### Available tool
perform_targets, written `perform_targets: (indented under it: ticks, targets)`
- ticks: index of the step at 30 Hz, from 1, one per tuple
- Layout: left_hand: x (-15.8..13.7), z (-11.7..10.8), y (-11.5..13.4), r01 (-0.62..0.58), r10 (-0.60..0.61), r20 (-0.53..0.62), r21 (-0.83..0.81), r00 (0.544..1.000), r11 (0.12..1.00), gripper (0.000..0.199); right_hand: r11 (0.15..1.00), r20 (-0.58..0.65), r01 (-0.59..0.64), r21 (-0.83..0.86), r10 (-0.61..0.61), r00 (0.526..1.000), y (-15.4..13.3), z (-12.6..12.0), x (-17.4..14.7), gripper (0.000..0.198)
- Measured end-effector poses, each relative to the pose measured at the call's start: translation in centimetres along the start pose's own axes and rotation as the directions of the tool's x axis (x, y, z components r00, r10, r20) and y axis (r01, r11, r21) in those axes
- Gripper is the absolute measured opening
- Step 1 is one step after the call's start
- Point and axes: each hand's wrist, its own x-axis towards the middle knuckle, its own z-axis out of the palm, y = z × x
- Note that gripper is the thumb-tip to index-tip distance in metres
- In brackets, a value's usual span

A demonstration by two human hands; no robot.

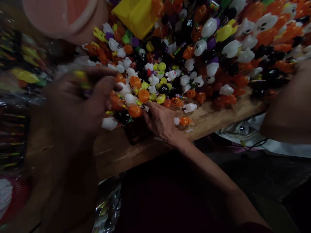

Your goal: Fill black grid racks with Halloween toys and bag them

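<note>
My left hand (80, 100) is raised over the left edge of a heap of small plastic toys, smeared by motion. Its fingers curl toward the thumb around a blurred yellow and coloured piece that I cannot make out. My right hand (160, 121) rests low at the heap's front edge, fingers bent in around a small piece mostly hidden by them. Just left of its fingertips lie an orange pumpkin-like toy (135, 111) and a white toy (130, 99). Under and beside this hand sits a black plastic tray (136, 132), partly covered by toys.
White ghost toys (231, 48), orange, black and yellow pieces spread across the wooden table (206, 116). A yellow container (136, 17) and a pink tub (58, 19) stand behind. Filled black trays (13, 136) and a red basket (20, 194) are left. Another person's arm (289, 106) reaches in right.
</note>
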Motion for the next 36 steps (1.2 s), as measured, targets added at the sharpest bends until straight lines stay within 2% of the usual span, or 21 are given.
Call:
perform_targets:
  ticks: [1, 3, 5, 7, 10, 14, 15, 17, 19, 20, 22, 24, 25, 26, 29, 31, 34, 36]
  targets:
    - [-0.9, -0.1, 0.4, 0.092, -0.093, 0.006, -0.161, 0.996, 0.983, 0.014, 1.0, 0.011, -0.012, 0.003, 0.012, 1.0, -0.1, 0.0, 0.0, 0.022]
    - [-3.0, -0.2, 0.6, 0.322, -0.28, 0.16, -0.424, 0.947, 0.846, 0.029, 0.999, -0.008, -0.035, 0.013, 0.035, 0.999, 0.2, -0.4, -0.2, 0.021]
    - [-5.1, -0.1, 0.0, 0.535, -0.394, 0.363, -0.521, 0.844, 0.665, 0.044, 0.999, -0.079, -0.04, 0.035, 0.043, 0.996, 1.4, -1.3, -0.8, 0.021]
    - [-7.0, 0.6, -1.3, 0.681, -0.443, 0.518, -0.543, 0.732, 0.491, 0.036, 0.998, -0.159, -0.031, 0.056, 0.04, 0.986, 3.2, -2.8, -2.1, 0.022]
    - [-8.9, 2.6, -3.1, 0.8, -0.451, 0.662, -0.521, 0.599, 0.298, 0.016, 0.999, -0.21, -0.017, 0.038, 0.024, 0.977, 5.6, -5.7, -4.7, 0.02]
    - [-9.5, 5.7, -3.9, 0.898, -0.48, 0.774, -0.433, 0.414, 0.077, 0.018, 1.0, -0.141, 0.025, -0.01, -0.026, 0.99, 6.2, -7.9, -7.9, 0.02]
    - [-9.4, 6.2, -4.0, 0.91, -0.482, 0.789, -0.413, 0.382, 0.046, 0.022, 0.999, -0.125, 0.033, -0.003, -0.033, 0.992, 6.1, -7.9, -8.3, 0.021]
    - [-9.2, 6.6, -4.0, 0.922, -0.467, 0.812, -0.386, 0.35, 0.021, 0.036, 0.999, -0.121, 0.033, 0.026, -0.03, 0.992, 5.9, -7.6, -8.5, 0.022]
    - [-9.2, 6.5, -4.1, 0.927, -0.444, 0.824, -0.372, 0.351, 0.043, 0.044, 0.998, -0.136, 0.043, 0.056, -0.035, 0.99, 5.8, -7.0, -8.1, 0.022]
    - [-9.3, 6.4, -4.1, 0.923, -0.437, 0.819, -0.376, 0.373, 0.083, 0.042, 0.996, -0.141, 0.057, 0.066, -0.047, 0.989, 5.8, -6.7, -7.7, 0.022]
    - [-9.4, 6.3, -4.3, 0.889, -0.43, 0.778, -0.404, 0.458, 0.217, 0.046, 0.994, -0.151, 0.091, 0.067, -0.08, 0.985, 6.0, -6.4, -7.0, 0.023]
    - [-9.5, 6.7, -4.4, 0.826, -0.397, 0.73, -0.433, 0.556, 0.362, 0.058, 0.992, -0.155, 0.117, 0.051, -0.108, 0.982, 6.4, -6.3, -6.6, 0.022]
    - [-9.4, 7.0, -4.4, 0.796, -0.367, 0.719, -0.44, 0.59, 0.416, 0.063, 0.992, -0.156, 0.117, 0.039, -0.11, 0.982, 6.6, -6.4, -6.5, 0.021]
    - [-9.3, 7.4, -4.4, 0.773, -0.335, 0.721, -0.437, 0.607, 0.459, 0.066, 0.993, -0.16, 0.114, 0.029, -0.108, 0.981, 6.8, -6.5, -6.5, 0.021]
    - [-8.8, 8.6, -4.5, 0.716, -0.285, 0.747, -0.343, 0.6, 0.609, 0.069, 0.994, -0.186, 0.11, 0.015, -0.106, 0.977, 7.3, -7.1, -6.7, 0.021]
    - [-8.5, 9.2, -4.5, 0.624, -0.273, 0.724, -0.269, 0.633, 0.733, 0.063, 0.993, -0.196, 0.116, 0.015, -0.111, 0.974, 7.5, -7.4, -6.5, 0.022]
    - [-8.1, 9.4, -4.7, 0.445, -0.221, 0.658, -0.193, 0.72, 0.875, 0.05, 0.998, -0.19, 0.063, -0.001, -0.062, 0.98, 8.1, -7.3, -5.5, 0.022]
    - [-7.7, 9.5, -5.0, 0.287, -0.149, 0.588, -0.149, 0.795, 0.946, 0.041, 0.998, -0.204, -0.005, -0.056, -0.007, 0.979, 8.8, -7.3, -4.7, 0.021]
